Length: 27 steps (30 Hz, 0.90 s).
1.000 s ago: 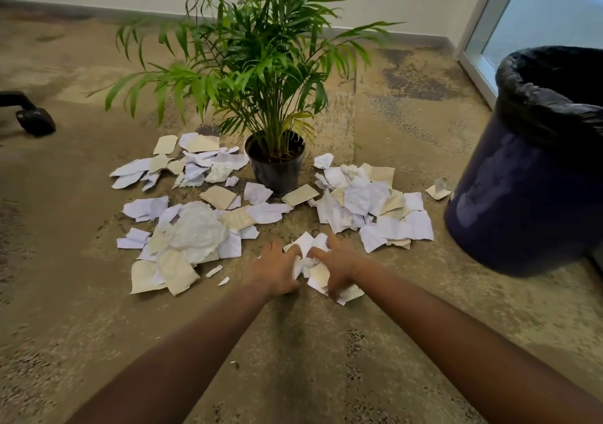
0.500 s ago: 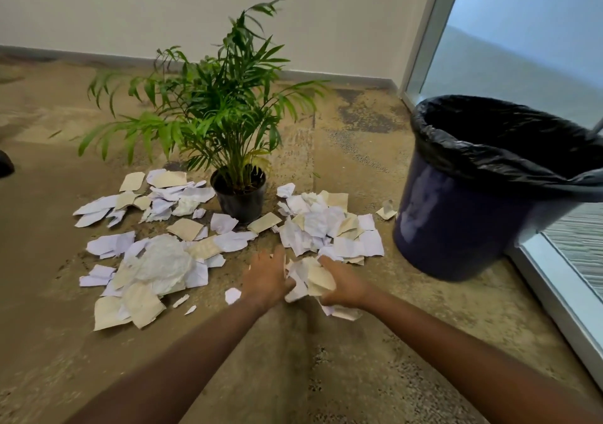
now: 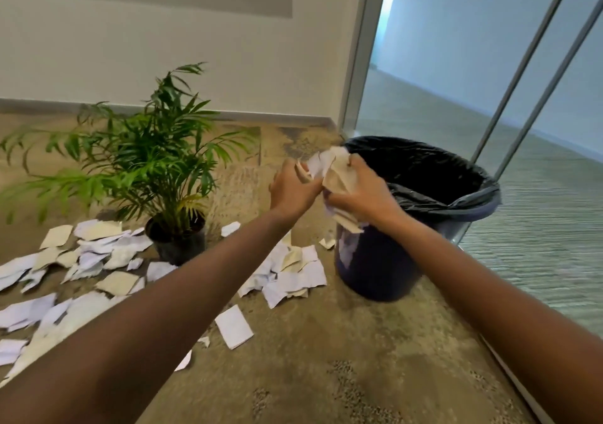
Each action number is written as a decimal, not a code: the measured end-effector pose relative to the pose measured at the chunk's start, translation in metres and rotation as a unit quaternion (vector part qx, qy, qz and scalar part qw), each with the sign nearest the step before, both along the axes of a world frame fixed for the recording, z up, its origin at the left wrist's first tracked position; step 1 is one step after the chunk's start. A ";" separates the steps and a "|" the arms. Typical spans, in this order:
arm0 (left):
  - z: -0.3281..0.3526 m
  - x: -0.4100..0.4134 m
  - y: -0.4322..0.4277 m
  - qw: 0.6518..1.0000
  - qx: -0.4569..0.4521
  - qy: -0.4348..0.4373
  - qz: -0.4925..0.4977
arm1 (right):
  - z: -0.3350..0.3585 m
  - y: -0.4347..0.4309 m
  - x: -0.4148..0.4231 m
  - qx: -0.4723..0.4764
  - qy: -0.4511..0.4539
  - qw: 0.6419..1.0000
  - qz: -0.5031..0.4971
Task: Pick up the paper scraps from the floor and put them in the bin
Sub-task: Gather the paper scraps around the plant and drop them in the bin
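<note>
A bundle of white and cream paper scraps (image 3: pixel 332 172) is pressed between my left hand (image 3: pixel 292 188) and my right hand (image 3: pixel 365 192), held up at the near left rim of the bin (image 3: pixel 375 267). The bin is dark blue with a black liner (image 3: pixel 424 175) and stands on the floor at the right. Several more scraps lie on the carpet: a pile (image 3: pixel 290 273) just left of the bin, a single white piece (image 3: pixel 233 325) nearer to me, and a wide spread (image 3: pixel 81 260) at the left.
A potted palm (image 3: pixel 156 169) in a black pot (image 3: pixel 177 241) stands among the scraps left of the bin. A glass partition (image 3: pixel 489 97) with a metal frame runs along the right, close behind the bin. A white wall closes the back.
Both hands closed on a bunch of scraps on the floor, lifted it and carried it up and right to the bin's rim. The camera view rose and turned right.
</note>
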<state>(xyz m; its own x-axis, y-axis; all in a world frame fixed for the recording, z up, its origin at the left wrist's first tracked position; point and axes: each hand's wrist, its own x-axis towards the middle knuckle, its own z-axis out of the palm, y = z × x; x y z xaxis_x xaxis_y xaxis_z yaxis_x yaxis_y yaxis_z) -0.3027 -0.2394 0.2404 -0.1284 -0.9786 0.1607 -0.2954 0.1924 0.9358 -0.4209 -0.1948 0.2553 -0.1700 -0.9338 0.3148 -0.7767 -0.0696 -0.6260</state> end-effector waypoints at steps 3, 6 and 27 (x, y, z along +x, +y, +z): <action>0.026 -0.031 -0.001 0.994 0.033 0.106 -0.019 | 0.035 -0.001 -0.025 -0.057 -0.043 0.997 -0.039; 0.043 -0.064 0.001 0.970 0.104 0.219 -0.019 | 0.056 -0.007 -0.062 -0.102 -0.111 0.985 -0.088; 0.026 -0.138 -0.011 0.991 0.088 0.083 -0.061 | -0.004 -0.013 -0.125 -0.090 0.170 0.963 -0.187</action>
<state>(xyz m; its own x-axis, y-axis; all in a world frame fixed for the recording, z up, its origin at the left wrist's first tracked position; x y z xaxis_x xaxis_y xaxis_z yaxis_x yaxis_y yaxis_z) -0.4404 -0.2507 0.2661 -0.2333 -0.9722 0.0181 -0.1186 0.0469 0.9918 -0.5461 -0.2077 0.2513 -0.3420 -0.7530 0.5621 -0.9267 0.1714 -0.3344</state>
